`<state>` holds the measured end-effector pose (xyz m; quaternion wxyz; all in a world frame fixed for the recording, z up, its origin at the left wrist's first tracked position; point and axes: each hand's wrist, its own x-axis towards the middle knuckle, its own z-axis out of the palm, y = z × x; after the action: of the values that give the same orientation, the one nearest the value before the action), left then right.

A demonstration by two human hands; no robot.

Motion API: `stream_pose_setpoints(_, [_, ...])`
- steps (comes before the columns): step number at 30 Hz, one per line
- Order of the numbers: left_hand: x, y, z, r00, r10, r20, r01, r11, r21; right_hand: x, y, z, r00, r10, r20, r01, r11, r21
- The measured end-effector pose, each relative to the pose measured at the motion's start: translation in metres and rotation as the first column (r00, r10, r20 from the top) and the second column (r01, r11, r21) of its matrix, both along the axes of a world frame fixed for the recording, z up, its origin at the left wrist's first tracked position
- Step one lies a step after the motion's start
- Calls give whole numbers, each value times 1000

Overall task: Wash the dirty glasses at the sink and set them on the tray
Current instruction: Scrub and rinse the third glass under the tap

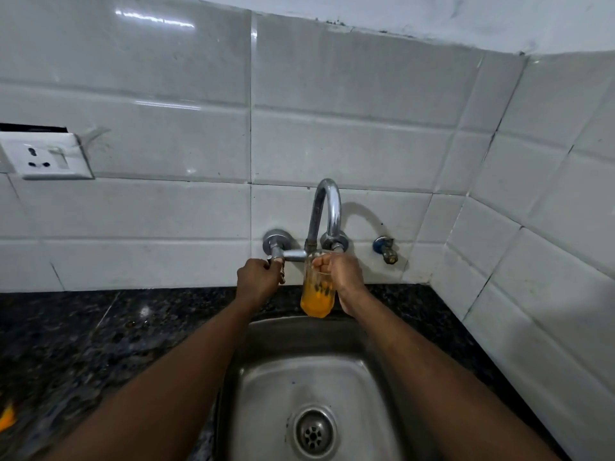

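Observation:
My right hand [339, 274] grips a clear glass [317, 294] near its rim and holds it upright under the curved chrome spout [327, 207]. Orange residue coats the lower half of the glass. My left hand [258, 277] is closed around the left tap handle [278, 257] of the wall-mounted faucet. Both hands are above the back edge of the steel sink [266, 377]. I cannot make out any water stream. No tray is in view.
A dark granite counter [83, 344] runs left of the sink, with an orange patch [6, 417] at its left edge. A drain [312, 434] sits in the basin. A small blue-collared valve [386, 249] sticks out right of the faucet. A wall socket [46, 156] is at left.

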<state>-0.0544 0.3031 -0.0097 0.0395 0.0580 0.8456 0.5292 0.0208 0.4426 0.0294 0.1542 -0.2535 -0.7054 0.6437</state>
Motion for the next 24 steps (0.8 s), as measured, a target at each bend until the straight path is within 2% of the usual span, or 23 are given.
stream_pose_setpoints(2, [11,6,-11,970,-19,243,-11,992,124,0,-1,-2,1000,5,0,-5,1000,-16])
stream_pose_setpoints(4, [27,12,-28,820,-174,545,14,958,286,0,-2,-6,999,39,18,-39,999,-23])
stream_pose_setpoints(5, [36,15,-35,725,-284,628,20,919,393,2,-3,-7,998,62,31,-61,997,-39])
stream_pose_setpoints(6, [42,18,-43,641,-391,660,-9,857,516,3,-4,-9,996,87,36,-85,995,-59])
stream_pose_setpoints(8, [51,24,-52,561,-545,623,-116,693,712,8,-5,-13,990,134,38,-131,988,-80])
stream_pose_setpoints(10, [56,31,-52,572,-588,573,-168,599,783,11,-4,-17,981,184,67,-179,980,-85])
stream_pose_setpoints(11, [58,34,-50,594,-572,566,-166,601,782,12,-3,-20,976,206,76,-198,975,-98])
stream_pose_setpoints(14, [56,42,-50,677,-444,587,-156,693,704,12,1,-27,978,192,86,-189,981,-40])
stream_pose_setpoints(16, [52,44,-51,699,-342,628,-198,751,630,15,4,-31,995,93,24,-96,977,190])
stream_pose_setpoints(18, [48,42,-50,713,-262,651,-240,781,577,23,9,-34,987,76,-142,1,879,477])
stream_pose_setpoints(20, [44,39,-47,739,-200,643,-240,814,529,34,14,-34,946,222,-235,-7,742,670])
stream_pose_setpoints(23, [41,35,-40,767,-103,633,-234,874,425,47,22,-35,909,406,-98,-115,469,876])
stream_pose_setpoints(24, [41,34,-37,772,-98,628,-233,876,423,50,24,-34,897,442,-35,-191,456,869])
